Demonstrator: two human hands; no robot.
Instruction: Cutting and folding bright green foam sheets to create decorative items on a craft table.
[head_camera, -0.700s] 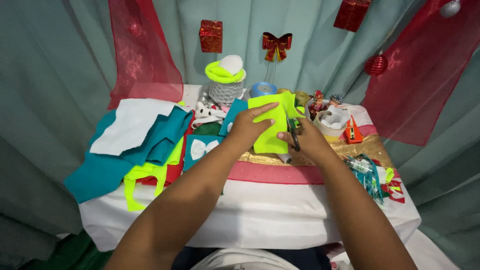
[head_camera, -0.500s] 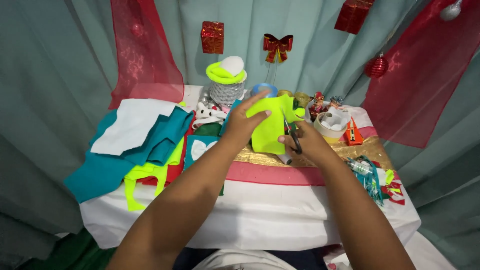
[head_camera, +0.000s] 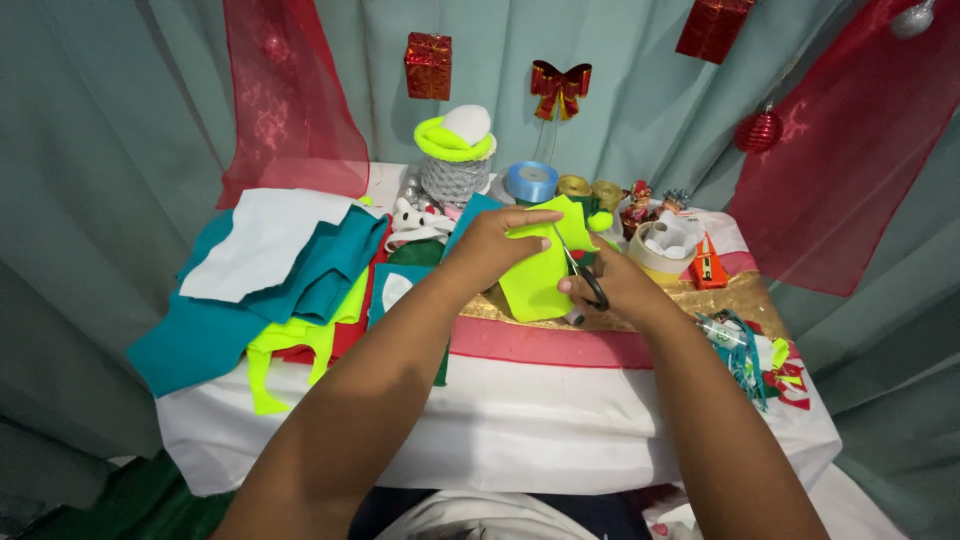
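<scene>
Left hand (head_camera: 497, 245) pinches the lime felt sheet (head_camera: 540, 272) above the surface's (head_camera: 560, 420) middle; right hand (head_camera: 612, 290), at its 3 o'clock, grips scissors (head_camera: 582, 272) partway in. Looks like plenty left to cut.

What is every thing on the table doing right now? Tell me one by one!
Neon yellow-green felt sheet: held up, being cut.
Black-handled scissors: blades in the felt.
Left hand: gripping the felt's top edge.
Right hand: fingers through the scissor handles.
Teal felt pile: lying flat, hanging over the table's edge.
White felt sheet: resting on the teal pile.
Blue ribbon roll: lying flat, wound up.
</scene>
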